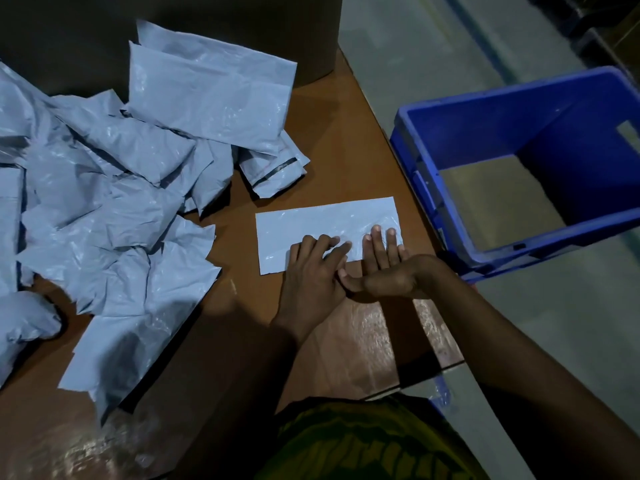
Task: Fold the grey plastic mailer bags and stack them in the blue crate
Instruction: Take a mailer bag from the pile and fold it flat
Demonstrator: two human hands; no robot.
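A folded grey mailer bag (318, 223) lies flat as a long rectangle on the brown table (346, 140). My left hand (311, 271) presses its near edge with straight fingers. My right hand (391, 268) lies beside it, fingers flat on the bag's right part, thumb pointing left. A heap of crumpled, unfolded grey mailer bags (104, 202) covers the table's left half. The blue crate (519, 161) stands to the right of the table, below its level; I see no bags inside it.
A large dark cylinder (173, 36) stands at the back of the table behind the heap. The table's right edge runs close to the crate. Grey floor (433, 46) lies beyond. Shiny tape patches mark the table near my body.
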